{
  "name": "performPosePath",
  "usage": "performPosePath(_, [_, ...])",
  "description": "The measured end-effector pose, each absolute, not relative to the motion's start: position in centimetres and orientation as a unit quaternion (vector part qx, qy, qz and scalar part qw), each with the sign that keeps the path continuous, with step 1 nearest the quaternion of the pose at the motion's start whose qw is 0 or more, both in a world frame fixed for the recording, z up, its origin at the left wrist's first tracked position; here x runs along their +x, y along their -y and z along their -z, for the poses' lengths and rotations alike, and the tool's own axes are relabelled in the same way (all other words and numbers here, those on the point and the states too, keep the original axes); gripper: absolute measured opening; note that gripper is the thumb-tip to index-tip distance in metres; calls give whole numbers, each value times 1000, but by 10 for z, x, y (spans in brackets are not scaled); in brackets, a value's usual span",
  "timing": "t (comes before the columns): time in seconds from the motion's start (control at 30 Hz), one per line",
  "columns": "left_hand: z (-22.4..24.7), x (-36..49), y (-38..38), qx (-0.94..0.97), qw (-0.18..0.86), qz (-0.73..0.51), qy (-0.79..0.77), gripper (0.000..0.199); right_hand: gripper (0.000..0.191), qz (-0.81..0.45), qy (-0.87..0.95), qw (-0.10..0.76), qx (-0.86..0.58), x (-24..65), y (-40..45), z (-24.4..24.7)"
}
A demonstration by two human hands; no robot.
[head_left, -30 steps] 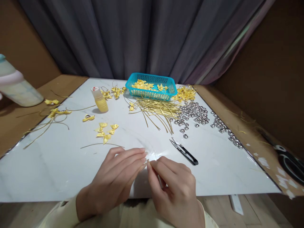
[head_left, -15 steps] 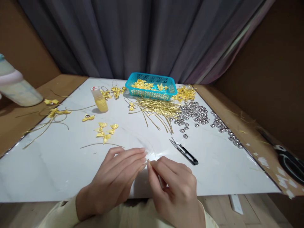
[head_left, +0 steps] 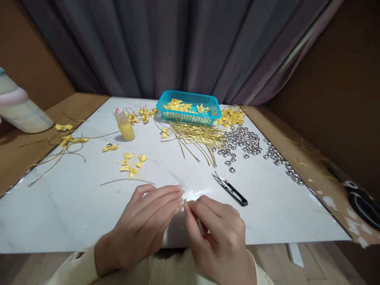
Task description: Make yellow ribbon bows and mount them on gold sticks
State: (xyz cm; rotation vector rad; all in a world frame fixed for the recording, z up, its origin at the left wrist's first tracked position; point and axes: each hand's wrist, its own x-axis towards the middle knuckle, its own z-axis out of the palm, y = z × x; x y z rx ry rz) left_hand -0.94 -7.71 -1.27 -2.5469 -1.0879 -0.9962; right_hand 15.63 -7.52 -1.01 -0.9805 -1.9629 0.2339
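Observation:
My left hand (head_left: 145, 223) and my right hand (head_left: 218, 233) meet fingertip to fingertip, low over the near part of the white tabletop. The right thumb and index finger are pinched on something thin, with only a tiny tip showing. On the left, the fingers lie pressed together, thumb beneath; what they hold is hidden. Black-handled thread snips (head_left: 230, 189) lie just beyond my right hand. A single gold cord (head_left: 127, 179) rests beyond my left hand, near several small yellow ribbon bows (head_left: 132, 173).
A blue basket (head_left: 190, 118) of yellow bows stands at the back. In front are a pile of gold cords (head_left: 200, 134) and many silver beads (head_left: 242, 138). A glue bottle (head_left: 124, 124) stands left. Black-handled scissors (head_left: 360, 202) lie right; a large bottle (head_left: 23, 107) is far left.
Hardly anything differs. Both hands keep their place and pinch; the thin tip between the fingertips shows a little less now.

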Motion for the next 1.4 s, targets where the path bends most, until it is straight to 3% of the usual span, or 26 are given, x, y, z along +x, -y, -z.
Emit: performPosePath(1.4, [11, -6, 77, -860, 65, 358, 358, 18, 32, -59, 784, 484, -384, 153, 74, 9])
